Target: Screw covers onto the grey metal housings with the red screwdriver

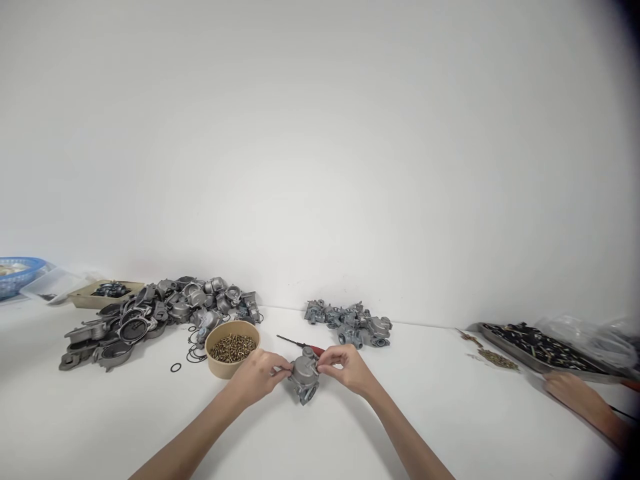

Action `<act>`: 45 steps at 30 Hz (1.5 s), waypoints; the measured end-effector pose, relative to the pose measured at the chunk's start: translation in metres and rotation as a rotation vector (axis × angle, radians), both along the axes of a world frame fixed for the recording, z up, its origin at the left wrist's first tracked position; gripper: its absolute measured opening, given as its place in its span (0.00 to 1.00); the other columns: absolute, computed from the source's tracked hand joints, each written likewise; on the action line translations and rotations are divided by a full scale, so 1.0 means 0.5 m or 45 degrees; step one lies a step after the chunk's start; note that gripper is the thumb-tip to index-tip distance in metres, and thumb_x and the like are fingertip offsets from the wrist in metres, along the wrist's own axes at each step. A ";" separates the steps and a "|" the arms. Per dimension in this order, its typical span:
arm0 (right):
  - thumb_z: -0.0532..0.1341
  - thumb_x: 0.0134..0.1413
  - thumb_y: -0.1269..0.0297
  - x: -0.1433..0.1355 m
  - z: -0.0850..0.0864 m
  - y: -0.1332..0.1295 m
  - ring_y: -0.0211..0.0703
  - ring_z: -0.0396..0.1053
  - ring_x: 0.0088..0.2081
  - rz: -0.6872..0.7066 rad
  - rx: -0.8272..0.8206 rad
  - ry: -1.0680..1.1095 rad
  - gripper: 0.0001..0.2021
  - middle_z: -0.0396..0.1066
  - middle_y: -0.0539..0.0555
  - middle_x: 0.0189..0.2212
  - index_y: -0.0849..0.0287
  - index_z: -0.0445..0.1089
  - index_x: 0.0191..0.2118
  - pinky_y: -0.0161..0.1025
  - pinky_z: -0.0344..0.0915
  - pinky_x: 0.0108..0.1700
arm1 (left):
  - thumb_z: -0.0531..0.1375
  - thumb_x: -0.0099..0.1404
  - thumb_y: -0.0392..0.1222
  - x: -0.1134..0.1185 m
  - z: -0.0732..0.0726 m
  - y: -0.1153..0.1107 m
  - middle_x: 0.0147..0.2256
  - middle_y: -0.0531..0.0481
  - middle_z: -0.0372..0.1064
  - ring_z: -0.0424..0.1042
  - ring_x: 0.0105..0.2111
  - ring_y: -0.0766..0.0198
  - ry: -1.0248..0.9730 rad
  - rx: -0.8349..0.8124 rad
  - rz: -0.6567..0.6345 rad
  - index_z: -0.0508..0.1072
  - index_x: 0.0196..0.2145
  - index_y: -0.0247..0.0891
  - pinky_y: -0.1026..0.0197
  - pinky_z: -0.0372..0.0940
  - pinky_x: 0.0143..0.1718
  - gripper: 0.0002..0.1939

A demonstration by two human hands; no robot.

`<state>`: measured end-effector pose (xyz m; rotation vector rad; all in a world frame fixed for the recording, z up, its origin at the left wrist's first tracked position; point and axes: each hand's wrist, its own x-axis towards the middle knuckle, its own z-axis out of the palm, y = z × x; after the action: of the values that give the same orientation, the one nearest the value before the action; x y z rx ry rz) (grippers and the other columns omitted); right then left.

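Note:
A grey metal carburetor (304, 372) sits on the white table between my two hands, its rounded bowl cover facing up. At its left edge, my left hand (257, 377) has thumb and forefinger pinched together. My right hand (347, 367) makes a similar pinch at the right edge. Both sets of fingertips touch the carburetor; whatever small thing is between them is too small to make out. Just behind lies a screwdriver (316, 349) with a red handle, partly hidden by my right hand. Left of the carburetor stands a tan bowl (219, 365) full of small brass-coloured screws (233, 348).
Grey metal covers (135, 327) are heaped at left, with black rubber rings (175, 367) beside them. Several carburetors (350, 323) stand near the wall. At right, another person's hand (575, 397) is by a tray (537, 360) of dark parts and loose brass pieces (497, 359).

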<state>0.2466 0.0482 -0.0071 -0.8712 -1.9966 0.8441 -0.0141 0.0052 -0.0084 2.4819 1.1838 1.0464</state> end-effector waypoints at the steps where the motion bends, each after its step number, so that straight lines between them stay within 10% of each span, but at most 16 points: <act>1: 0.69 0.50 0.58 0.000 0.001 0.000 0.48 0.77 0.31 0.000 0.001 -0.005 0.09 0.79 0.56 0.27 0.59 0.78 0.29 0.41 0.73 0.37 | 0.60 0.65 0.38 0.000 0.000 0.000 0.37 0.53 0.80 0.78 0.31 0.62 -0.003 0.004 0.001 0.81 0.39 0.43 0.65 0.67 0.38 0.09; 10: 0.67 0.51 0.62 -0.003 0.017 -0.016 0.46 0.74 0.30 0.057 0.033 -0.062 0.06 0.78 0.55 0.28 0.58 0.78 0.29 0.40 0.71 0.35 | 0.57 0.67 0.41 0.001 -0.006 0.002 0.37 0.53 0.79 0.77 0.34 0.61 -0.021 -0.033 0.033 0.78 0.42 0.45 0.62 0.67 0.41 0.10; 21: 0.61 0.59 0.57 0.009 0.032 -0.013 0.48 0.76 0.34 0.051 0.065 -0.067 0.12 0.79 0.56 0.31 0.58 0.79 0.35 0.40 0.72 0.38 | 0.67 0.56 0.47 0.060 0.003 -0.037 0.58 0.45 0.60 0.64 0.55 0.50 -0.216 -0.172 -0.029 0.62 0.58 0.49 0.51 0.63 0.54 0.34; 27: 0.58 0.60 0.58 0.017 -0.005 0.025 0.50 0.74 0.39 -0.359 0.281 -0.162 0.12 0.77 0.58 0.38 0.56 0.77 0.37 0.41 0.71 0.35 | 0.64 0.59 0.43 0.085 -0.023 -0.033 0.54 0.47 0.68 0.68 0.52 0.52 -0.317 -0.376 0.012 0.61 0.60 0.51 0.53 0.63 0.52 0.32; 45: 0.58 0.55 0.64 -0.010 -0.090 0.078 0.48 0.72 0.36 -0.470 0.319 -0.367 0.09 0.77 0.54 0.33 0.56 0.77 0.36 0.40 0.65 0.41 | 0.66 0.54 0.43 0.094 -0.048 -0.015 0.45 0.48 0.72 0.71 0.43 0.56 -0.360 -0.361 0.109 0.63 0.51 0.45 0.56 0.67 0.44 0.28</act>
<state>0.2416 0.0873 -0.0521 -1.2148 -2.0354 0.2639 0.0330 -0.0021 -0.0325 2.0107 1.2578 1.1186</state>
